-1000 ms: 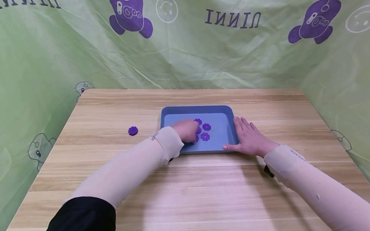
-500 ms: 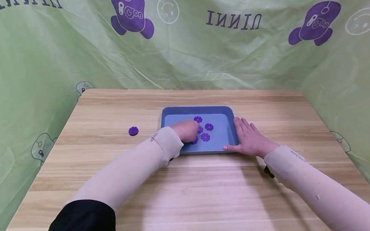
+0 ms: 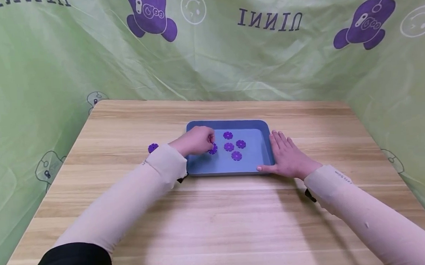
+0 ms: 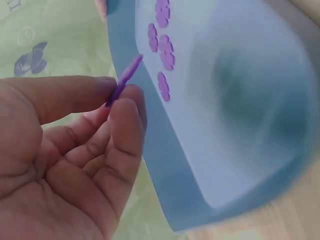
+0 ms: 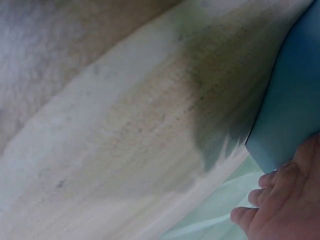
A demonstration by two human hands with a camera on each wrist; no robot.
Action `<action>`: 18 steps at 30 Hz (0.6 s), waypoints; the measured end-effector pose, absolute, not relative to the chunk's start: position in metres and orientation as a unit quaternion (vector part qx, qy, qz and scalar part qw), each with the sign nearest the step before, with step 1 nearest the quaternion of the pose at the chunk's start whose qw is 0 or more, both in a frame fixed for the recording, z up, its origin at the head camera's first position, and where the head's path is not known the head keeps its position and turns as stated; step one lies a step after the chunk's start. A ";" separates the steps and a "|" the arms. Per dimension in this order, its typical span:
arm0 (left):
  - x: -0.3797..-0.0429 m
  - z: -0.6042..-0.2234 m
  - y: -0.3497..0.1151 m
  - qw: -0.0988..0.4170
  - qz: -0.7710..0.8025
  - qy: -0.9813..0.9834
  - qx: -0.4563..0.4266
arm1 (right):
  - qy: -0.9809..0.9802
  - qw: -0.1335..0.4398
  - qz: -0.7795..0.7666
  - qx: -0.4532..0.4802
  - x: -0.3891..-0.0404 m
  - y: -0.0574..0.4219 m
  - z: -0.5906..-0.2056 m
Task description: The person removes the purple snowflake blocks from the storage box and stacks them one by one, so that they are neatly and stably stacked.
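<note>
Between thumb and fingertips my left hand (image 3: 196,140) pinches a purple flower-shaped disc (image 4: 125,80), raised over the left part of a blue tray (image 3: 249,166). The disc is seen nearly edge-on in the left wrist view. Several more purple flower discs (image 3: 236,156) lie flat and spread out in the tray's middle. My right hand (image 3: 288,157) rests at the tray's right side, fingers straight along its outer wall and the thumb at the near right corner. In the right wrist view only part of this hand shows beside the blue wall.
Left of the tray, a purple flower-shaped piece (image 3: 153,147) sits on the wooden table (image 3: 216,219), partly overlapped by my left sleeve in the head view. A green printed cloth (image 3: 209,61) hangs behind the table and along both sides.
My left hand has drawn back leftward and up from the group of discs, carrying one disc with it. The discs it covered now show. The right hand keeps its place at the tray.
</note>
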State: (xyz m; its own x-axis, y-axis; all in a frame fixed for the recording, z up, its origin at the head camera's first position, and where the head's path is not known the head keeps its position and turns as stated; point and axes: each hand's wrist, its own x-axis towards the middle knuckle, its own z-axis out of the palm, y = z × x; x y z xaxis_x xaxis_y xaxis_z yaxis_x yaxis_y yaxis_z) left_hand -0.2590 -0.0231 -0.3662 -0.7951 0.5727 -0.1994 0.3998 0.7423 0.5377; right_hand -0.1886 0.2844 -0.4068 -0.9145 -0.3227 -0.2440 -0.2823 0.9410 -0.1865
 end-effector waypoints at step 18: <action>-0.260 -0.366 -0.075 0.167 0.442 0.868 0.149 | 0.977 0.137 -0.050 -0.153 -0.190 0.283 -0.408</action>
State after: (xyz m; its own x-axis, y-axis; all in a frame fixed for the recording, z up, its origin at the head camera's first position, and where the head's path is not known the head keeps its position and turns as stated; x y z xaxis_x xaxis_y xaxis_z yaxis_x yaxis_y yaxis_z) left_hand -0.2595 -0.0752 -0.3655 -0.9000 0.4060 -0.1589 0.1102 0.5644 0.8181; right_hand -0.1905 0.2832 -0.4080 -0.9158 -0.3119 -0.2529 -0.2846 0.9485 -0.1391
